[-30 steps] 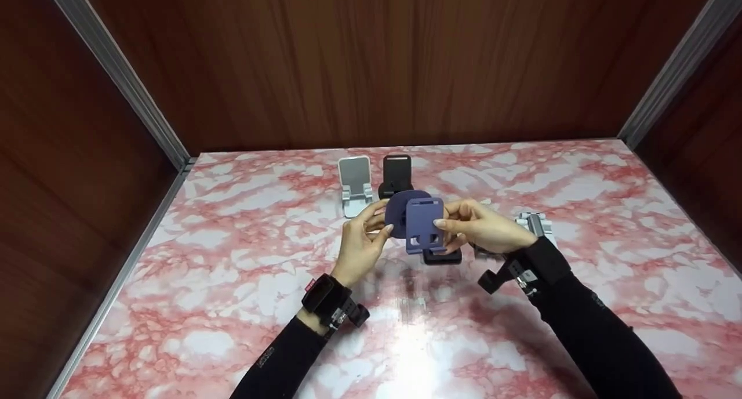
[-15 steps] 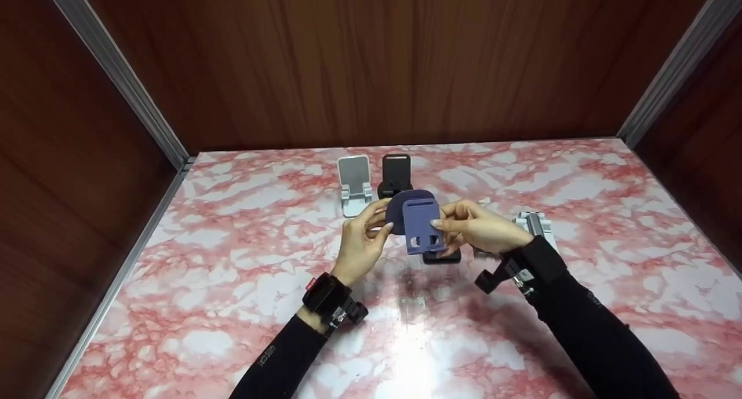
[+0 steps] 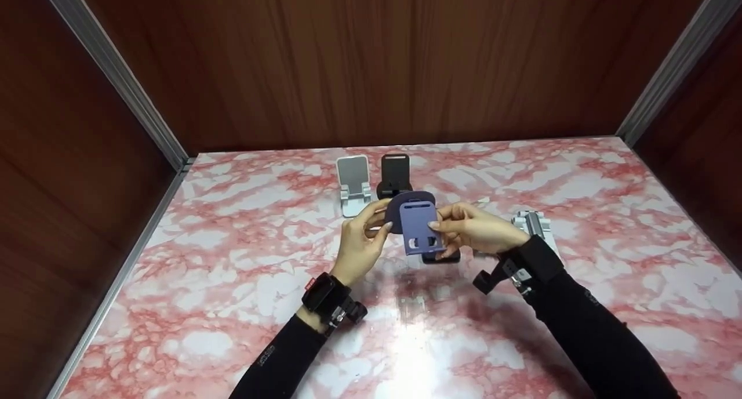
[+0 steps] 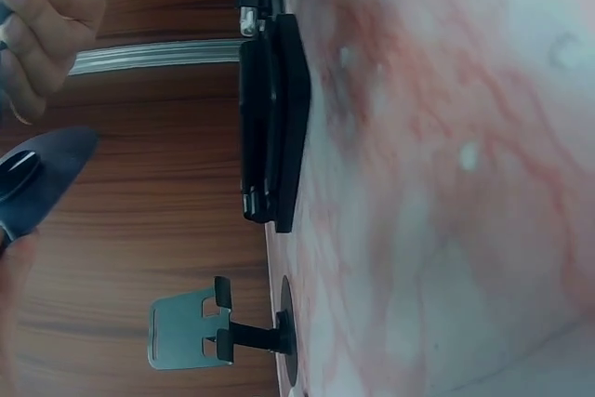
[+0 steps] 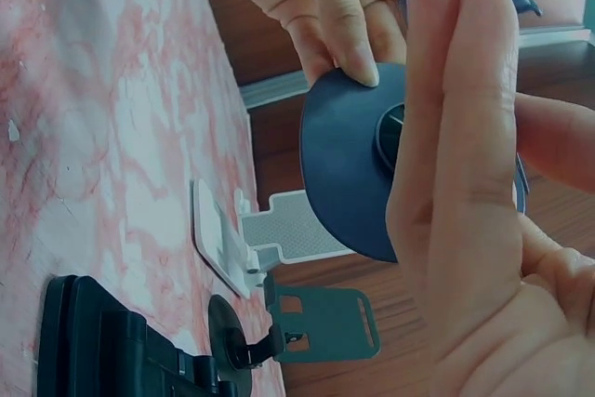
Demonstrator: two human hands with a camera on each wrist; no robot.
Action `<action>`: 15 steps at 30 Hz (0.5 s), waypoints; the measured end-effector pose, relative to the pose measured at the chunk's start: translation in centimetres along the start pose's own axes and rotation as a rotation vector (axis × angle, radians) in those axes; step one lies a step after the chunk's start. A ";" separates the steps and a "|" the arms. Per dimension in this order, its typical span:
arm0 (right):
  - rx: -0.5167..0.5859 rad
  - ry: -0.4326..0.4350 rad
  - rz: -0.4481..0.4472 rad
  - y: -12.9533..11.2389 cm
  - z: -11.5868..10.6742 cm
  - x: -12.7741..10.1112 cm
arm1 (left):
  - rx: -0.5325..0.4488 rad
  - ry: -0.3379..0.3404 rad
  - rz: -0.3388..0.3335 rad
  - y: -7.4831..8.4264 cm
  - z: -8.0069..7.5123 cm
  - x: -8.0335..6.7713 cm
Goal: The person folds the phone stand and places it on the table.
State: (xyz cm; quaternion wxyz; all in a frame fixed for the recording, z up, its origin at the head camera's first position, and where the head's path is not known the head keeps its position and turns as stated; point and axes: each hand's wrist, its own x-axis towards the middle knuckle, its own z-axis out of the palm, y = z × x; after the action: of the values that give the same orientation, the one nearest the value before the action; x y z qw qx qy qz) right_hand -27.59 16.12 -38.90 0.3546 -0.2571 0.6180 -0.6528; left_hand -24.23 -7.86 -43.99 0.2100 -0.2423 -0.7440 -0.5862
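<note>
1. The purple phone stand (image 3: pixel 416 225) is held above the table (image 3: pixel 232 271), between both hands.
2. The left hand (image 3: pixel 360 240) pinches the stand's round base (image 5: pixel 349 169) by its edge.
3. The right hand (image 3: pixel 472 228) grips its slotted plate.
4. A folded black stand (image 3: pixel 442 256) lies just below them.

Two hands are holding a stand (image 3: pixel 416 225) above the middle of the table (image 3: pixel 232 306), the left hand (image 3: pixel 360 242) lying at its left side and the right hand (image 3: pixel 475 229) at its right. Behind the held stand, near the back wall (image 3: pixel 371 62), two upright stands are standing side by side, one (image 3: pixel 353 181) to the left of the other (image 3: pixel 395 178). A folded stand (image 3: pixel 440 256) is lying flat on the table beneath the held one, and another folded stand (image 3: pixel 536 224) is lying further right, just beyond the right wrist.
</note>
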 end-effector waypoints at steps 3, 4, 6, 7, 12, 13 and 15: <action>-0.011 0.034 0.005 0.1 0.0 0.2 | -0.011 0.010 -0.056 0.0 0.0 0.1; -0.021 0.050 0.005 0.1 0.1 0.3 | -0.013 0.013 -0.071 0.0 0.0 0.1; -0.048 0.087 0.014 0.2 0.1 0.3 | -0.026 0.016 -0.097 0.0 0.1 0.1; -0.070 0.113 0.018 0.2 0.1 0.3 | -0.032 0.017 -0.105 0.0 0.1 0.1; -0.181 0.265 0.026 0.1 0.3 0.2 | -0.077 0.021 -0.140 0.0 0.2 0.0; -0.194 0.294 0.025 0.1 0.3 0.2 | -0.085 0.023 -0.146 0.0 0.2 0.0; -0.205 0.329 0.020 0.0 0.4 0.2 | -0.115 0.030 -0.163 0.0 0.2 0.0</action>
State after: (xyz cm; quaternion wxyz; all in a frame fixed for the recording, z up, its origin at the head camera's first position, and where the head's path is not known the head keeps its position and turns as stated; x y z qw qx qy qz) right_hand -27.45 15.70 -38.84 0.2274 -0.1757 0.7334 -0.6160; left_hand -24.24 -7.62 -43.99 0.1584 -0.1837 -0.7233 -0.6465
